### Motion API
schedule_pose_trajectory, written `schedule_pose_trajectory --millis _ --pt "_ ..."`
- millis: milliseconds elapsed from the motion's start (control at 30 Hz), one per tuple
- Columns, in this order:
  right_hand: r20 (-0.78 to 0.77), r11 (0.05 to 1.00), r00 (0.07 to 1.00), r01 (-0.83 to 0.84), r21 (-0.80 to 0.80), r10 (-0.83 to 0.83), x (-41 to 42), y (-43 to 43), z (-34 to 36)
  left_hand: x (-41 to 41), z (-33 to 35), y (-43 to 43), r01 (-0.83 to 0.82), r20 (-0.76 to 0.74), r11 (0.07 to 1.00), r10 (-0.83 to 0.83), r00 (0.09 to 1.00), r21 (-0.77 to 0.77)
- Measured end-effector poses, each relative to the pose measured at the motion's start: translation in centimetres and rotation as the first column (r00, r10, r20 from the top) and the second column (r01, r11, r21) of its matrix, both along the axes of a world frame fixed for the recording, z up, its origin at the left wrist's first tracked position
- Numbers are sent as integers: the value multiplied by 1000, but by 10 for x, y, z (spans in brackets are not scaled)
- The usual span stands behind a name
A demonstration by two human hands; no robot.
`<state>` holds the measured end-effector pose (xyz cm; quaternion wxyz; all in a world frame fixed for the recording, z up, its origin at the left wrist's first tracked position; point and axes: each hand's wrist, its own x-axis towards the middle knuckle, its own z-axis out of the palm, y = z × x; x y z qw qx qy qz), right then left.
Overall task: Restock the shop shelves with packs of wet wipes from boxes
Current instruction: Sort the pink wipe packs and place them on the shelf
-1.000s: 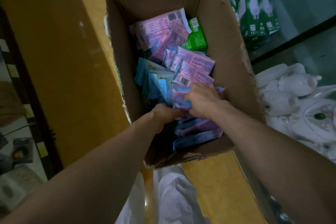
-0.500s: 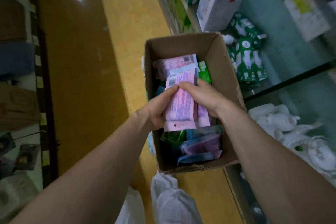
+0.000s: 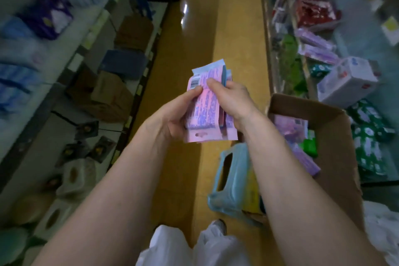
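Both hands clasp a small stack of packs (image 3: 204, 110) between them: the left hand (image 3: 170, 119) grips its left edge, thumb laid across the pink front by the barcode, while the right hand (image 3: 234, 98) curls over the right edge. A blue pack shows behind the pink one. The stack hangs over the yellow floor (image 3: 235, 34), left of the open box (image 3: 336, 134), which holds purple packs (image 3: 289, 127). Blurred shelves (image 3: 71, 65) line both sides.

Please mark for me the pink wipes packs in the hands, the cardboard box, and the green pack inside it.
pink wipes packs (image 3: 205, 112): head view, printed face of the top pack.
cardboard box (image 3: 332, 142): head view, bare inner wall.
green pack (image 3: 311, 146): head view, its visible top side.
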<state>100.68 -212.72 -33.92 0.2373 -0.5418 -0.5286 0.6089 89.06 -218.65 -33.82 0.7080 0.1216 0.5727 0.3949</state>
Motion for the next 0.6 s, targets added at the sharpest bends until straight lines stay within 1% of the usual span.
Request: schedule_pose_trajectory --millis 100,167,200,300,433,600 --pt "-23 993 993 -112 39 112 -62 -24 28 -60 25 -34 -93 -49 995 95 994 44" --pt "-23 981 983 -178 71 180 -103 -40 43 -99 40 -55 -152 -115 985 160 980 81" --pt "-19 975 978 -205 89 208 -124 -48 51 -119 48 -66 -178 -171 978 195 966 110" --pt "-10 943 958 -280 180 286 -190 -72 79 -178 71 -100 -268 -322 931 340 883 248" --pt "13 854 902 -413 316 432 -276 -111 117 -251 104 -154 -375 -331 850 497 802 370" --pt "23 739 809 -547 394 587 -367 -164 145 -320 134 -224 -491 -388 765 638 665 416"
